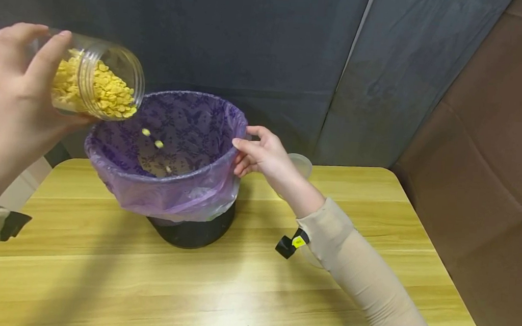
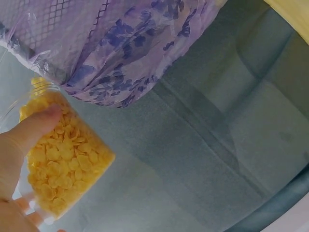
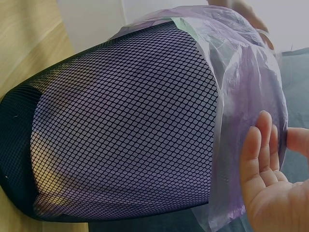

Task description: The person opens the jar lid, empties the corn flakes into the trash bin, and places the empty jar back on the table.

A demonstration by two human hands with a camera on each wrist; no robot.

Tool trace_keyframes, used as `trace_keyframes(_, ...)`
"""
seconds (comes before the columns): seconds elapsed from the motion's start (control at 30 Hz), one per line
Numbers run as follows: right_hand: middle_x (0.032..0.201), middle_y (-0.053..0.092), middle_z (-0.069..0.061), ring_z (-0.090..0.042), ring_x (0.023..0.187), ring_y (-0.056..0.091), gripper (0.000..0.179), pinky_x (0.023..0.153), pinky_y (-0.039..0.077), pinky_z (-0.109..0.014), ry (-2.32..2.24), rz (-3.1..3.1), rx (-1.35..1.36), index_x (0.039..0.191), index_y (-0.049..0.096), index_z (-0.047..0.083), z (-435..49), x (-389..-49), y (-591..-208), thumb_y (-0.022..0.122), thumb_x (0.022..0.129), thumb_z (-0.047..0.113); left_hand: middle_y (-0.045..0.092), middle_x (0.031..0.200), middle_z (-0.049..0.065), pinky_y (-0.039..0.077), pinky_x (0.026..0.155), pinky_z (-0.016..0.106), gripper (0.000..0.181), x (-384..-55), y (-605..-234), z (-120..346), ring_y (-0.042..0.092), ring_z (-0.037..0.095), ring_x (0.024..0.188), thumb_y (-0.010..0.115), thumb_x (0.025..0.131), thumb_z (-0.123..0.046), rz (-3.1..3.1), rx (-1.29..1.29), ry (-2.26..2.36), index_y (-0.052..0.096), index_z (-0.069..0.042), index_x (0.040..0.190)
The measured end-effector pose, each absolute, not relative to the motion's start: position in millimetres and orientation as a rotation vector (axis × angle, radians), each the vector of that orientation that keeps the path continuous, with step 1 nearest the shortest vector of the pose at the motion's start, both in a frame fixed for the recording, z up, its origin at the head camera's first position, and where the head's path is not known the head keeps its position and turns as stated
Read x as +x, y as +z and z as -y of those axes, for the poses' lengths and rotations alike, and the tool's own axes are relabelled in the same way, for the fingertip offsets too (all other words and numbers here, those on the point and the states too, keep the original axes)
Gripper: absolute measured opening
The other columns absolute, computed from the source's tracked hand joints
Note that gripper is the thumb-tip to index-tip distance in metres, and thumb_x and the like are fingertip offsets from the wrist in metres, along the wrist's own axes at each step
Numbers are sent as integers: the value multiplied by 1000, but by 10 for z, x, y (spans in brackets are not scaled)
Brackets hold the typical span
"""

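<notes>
My left hand [image 1: 19, 82] grips a clear plastic jar [image 1: 88, 78] of yellow corn flakes [image 1: 112, 95], tipped on its side with its open mouth over the bin. A few loose flakes [image 1: 158, 144] hang in mid-air inside the bin's opening. The black mesh trash bin [image 3: 130, 121] stands on the table, lined with a purple patterned trash bag [image 1: 166, 196] folded over the rim. At the right of that rim, my right hand [image 1: 266, 156] pinches bag and edge, thumb on one side and fingers on the other, as the right wrist view shows.
Behind the right wrist, a clear round container or lid [image 1: 301, 163] sits on the wooden table [image 1: 232, 294]. Another clear round edge [image 1: 310, 259] shows partly under the right forearm. Grey panels [image 1: 230, 32] rise behind the table, and a brown one [image 1: 489, 124] at the right.
</notes>
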State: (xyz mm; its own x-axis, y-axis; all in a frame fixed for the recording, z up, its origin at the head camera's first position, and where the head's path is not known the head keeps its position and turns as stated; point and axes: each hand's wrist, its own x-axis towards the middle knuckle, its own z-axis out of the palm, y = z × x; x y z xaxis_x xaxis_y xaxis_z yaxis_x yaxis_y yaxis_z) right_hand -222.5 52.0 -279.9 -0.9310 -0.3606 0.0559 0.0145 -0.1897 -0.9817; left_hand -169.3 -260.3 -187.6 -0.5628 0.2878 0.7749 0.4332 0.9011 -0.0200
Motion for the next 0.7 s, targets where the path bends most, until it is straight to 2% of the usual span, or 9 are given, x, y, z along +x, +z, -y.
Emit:
trace_keyframes(0.4,66,58,-11,-17,47,58,45,51,53,-29,-2220,-1817,-404,133,35,-2,-517,-2231,-2817,57,94,4,30,143,27,14,105,60,113,-1705,-1870,2635,23,48,133,86,44,7,2213,-572,-116,35,-10,143)
trace_keyframes(0.5,66,59,-11,-17,47,57,45,51,53,-29,-2223,-1813,-404,132,36,-2,-517,-2232,-2819,57,94,4,31,144,24,13,106,57,115,-1711,-1882,2624,23,45,135,84,41,11,2194,-567,-131,37,-12,143)
trace_keyframes(0.7,65,58,-11,-17,47,57,44,51,53,-29,-2222,-1815,-416,133,35,-2,-514,-2233,-2808,56,94,4,29,145,25,13,106,58,115,-1722,-1872,2667,20,42,138,85,43,8,2187,-609,-86,35,-11,144)
